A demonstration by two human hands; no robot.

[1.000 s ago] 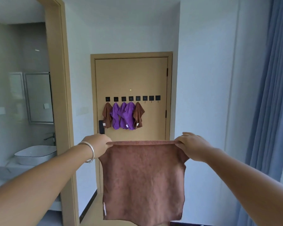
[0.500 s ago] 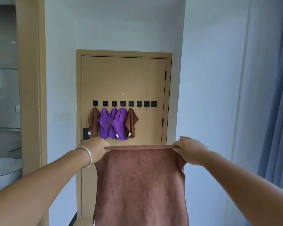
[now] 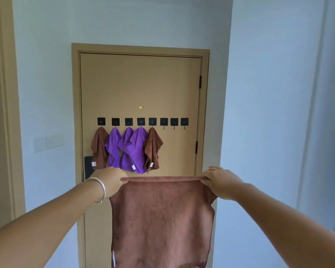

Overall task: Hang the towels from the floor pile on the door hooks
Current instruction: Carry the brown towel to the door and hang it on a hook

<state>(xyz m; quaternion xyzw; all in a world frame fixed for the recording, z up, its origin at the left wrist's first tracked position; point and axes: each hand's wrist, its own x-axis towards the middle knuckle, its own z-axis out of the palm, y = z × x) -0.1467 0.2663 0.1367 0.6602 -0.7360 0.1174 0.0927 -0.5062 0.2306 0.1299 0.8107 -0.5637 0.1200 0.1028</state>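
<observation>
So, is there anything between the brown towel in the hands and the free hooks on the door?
Nothing visible. The brown towel, gripped by the left hand and right hand, hangs before the door; three free hooks lie above it.

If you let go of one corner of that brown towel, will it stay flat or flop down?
It would probably flop: the towel hangs limp below both hands, and its sides curl inward. It seems light, since pinched corners hold it. The hung towels droop the same way.
</observation>
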